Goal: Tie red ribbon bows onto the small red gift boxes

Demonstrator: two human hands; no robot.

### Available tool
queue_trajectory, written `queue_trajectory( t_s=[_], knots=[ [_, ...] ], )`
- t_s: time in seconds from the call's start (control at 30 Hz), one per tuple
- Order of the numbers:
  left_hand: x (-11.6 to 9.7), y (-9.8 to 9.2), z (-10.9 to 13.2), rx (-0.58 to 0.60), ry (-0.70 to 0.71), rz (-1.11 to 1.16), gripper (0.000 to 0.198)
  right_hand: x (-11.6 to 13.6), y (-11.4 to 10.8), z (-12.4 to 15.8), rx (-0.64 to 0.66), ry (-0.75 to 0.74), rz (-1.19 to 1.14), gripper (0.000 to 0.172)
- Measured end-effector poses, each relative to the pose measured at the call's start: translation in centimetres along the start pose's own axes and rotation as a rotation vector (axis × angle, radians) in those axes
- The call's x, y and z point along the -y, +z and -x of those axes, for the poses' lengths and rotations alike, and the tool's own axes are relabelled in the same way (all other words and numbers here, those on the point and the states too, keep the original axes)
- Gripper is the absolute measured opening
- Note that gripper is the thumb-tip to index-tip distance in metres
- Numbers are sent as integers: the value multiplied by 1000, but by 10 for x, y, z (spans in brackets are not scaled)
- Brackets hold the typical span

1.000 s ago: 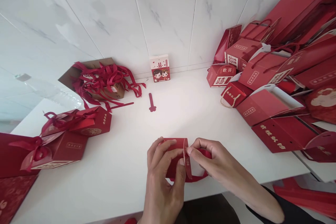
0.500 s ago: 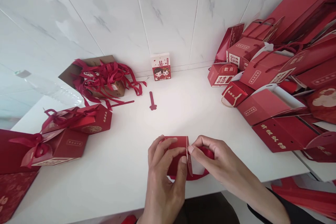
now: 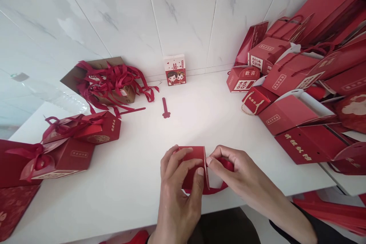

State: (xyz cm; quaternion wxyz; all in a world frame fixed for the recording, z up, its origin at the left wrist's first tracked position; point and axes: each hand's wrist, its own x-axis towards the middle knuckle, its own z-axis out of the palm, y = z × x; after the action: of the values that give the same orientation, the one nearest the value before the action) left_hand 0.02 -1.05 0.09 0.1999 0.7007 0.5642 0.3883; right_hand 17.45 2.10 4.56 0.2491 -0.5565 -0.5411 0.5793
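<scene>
Hardly any change from a second ago: the small red box [image 3: 192,160] has crept a touch up the frame and now sits lower centre on the white table [image 3: 128,183]. My left hand [image 3: 178,194] clamps it, fingers over the top. My right hand [image 3: 237,171] pinches the flap [image 3: 206,173], maybe the ribbon [image 3: 220,189] too. Best to keep the box braced and pinch close to the fold.

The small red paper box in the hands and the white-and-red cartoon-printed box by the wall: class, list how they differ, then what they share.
The small red paper box is plain red; the white-and-red cartoon-printed box shows a pictured couple. The red box is pinched by the left hand and right hand, a flap open; the cartoon box stands untouched, upright against the wall. Both are small card boxes.
</scene>
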Motion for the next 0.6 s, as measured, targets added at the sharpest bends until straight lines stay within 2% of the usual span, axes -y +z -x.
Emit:
queue_trajectory(
  t_s=[0.2,0.4,0.53,0.6],
  knots=[
    [-2,0,-1,-10,-6,16,19,-1,1,-1,-2,-14,16,29],
    [-1,4,-3,-64,-31,34,10,-2,1,-2,1,-36,84,31],
    [-10,3,-2,-161,-168,146,12,-6,2,-1,-234,-273,289,27],
    [-17,1,0,-232,-243,215,15,-5,4,0,-259,-386,348,30]
  ],
)
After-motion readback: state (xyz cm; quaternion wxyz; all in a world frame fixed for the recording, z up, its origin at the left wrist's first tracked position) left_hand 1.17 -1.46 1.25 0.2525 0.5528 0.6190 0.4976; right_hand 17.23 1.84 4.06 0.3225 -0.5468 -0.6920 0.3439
